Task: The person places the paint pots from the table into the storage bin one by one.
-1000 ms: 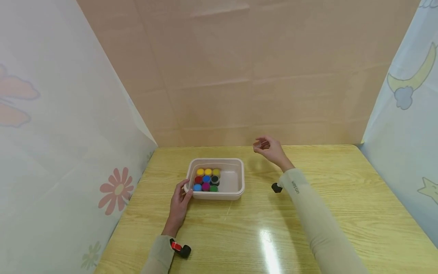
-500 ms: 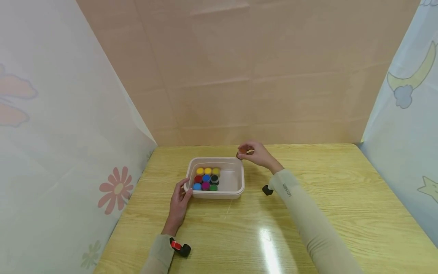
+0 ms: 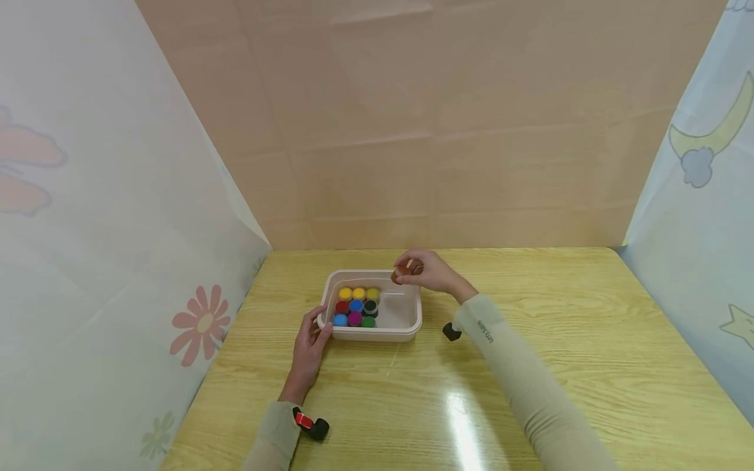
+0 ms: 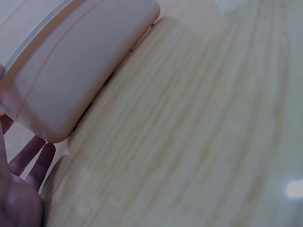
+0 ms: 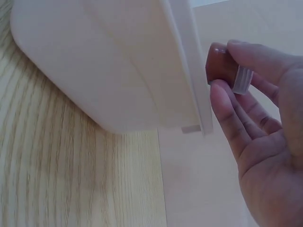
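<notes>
A pale plastic box stands on the table, with several small paint pots packed in rows in its left part. Their colours include yellow, red, blue, black, purple and green. My left hand holds the box's near left corner, thumb at the front rim and fingers along the left side. In the left wrist view, fingers show at the box's lower corner. Over the box's far right rim, my right hand pinches a brown paint pot with a clear ridged cap, tilted on its side between thumb and fingers.
The wooden table reaches to a brown paper backdrop. Patterned sheets hang on the left and right. A black wrist camera hangs under the right sleeve, close to the box's right side.
My right hand has moved left with the brown paint pot, from right of the box to over its far right rim. The left hand and the box have stayed put.
</notes>
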{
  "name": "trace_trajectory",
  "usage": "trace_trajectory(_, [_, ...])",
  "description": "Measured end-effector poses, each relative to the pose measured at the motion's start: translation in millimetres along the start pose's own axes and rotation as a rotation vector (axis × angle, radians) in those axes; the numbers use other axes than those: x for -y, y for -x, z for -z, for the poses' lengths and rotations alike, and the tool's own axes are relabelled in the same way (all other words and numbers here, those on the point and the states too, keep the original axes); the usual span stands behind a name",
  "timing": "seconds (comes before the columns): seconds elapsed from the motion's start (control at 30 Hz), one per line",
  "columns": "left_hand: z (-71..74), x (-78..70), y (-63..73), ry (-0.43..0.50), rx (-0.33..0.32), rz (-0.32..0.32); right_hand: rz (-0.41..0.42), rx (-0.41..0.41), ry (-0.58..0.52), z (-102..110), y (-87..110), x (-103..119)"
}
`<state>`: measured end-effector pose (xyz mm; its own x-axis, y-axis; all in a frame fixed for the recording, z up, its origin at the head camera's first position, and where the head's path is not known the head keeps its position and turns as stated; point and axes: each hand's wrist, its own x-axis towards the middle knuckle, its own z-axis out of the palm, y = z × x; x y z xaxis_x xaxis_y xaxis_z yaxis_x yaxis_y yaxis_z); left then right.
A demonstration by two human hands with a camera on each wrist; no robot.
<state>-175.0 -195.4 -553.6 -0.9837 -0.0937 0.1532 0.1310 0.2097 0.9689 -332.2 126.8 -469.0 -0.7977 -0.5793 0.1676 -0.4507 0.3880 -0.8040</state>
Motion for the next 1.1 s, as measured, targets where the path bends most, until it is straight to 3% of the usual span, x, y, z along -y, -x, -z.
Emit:
trace_trajectory(0.37, [-0.3, -2.1, 0.3, -0.010, -0.003, -0.001, -0.008, 0.060, -0.067, -11, -6.0, 2])
trace_trajectory(0.7, [-0.1, -1.8, 0.0, -0.010, 0.005, 0.015, -0.014, 0.098, -0.050, -22, -5.9, 6])
trace_trajectory(1.1, [-0.5, -2.6, -0.4, -0.018, -0.002, 0.026, -0.071, 0.106, 0.162, -31, -10.4, 11])
